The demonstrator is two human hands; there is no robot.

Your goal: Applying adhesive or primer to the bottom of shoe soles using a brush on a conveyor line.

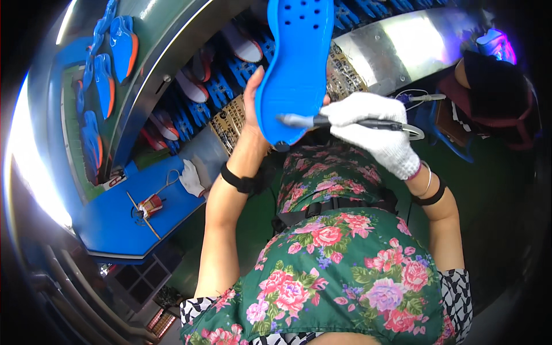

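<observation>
A blue shoe sole (296,69), with a group of small dark holes toward its far end, is held up in front of me. My left hand (253,103), bare, grips it from beneath: the thumb lies along its left edge, and a fingertip shows at the right edge. In a white knit glove, my right hand (374,123) is closed around a dark-handled brush (299,121). The pale brush tip meets the sole's face near its close end. A clear tube (415,132) curves from the back of the handle.
Behind the sole runs a metal-edged line (397,46) carrying shoes (241,46) and blue parts. Blue-and-orange shoes (123,49) stand at far left. A blue table (109,218) at lower left bears a white glove (191,178) and a red can (150,206). Purple light falls at far right.
</observation>
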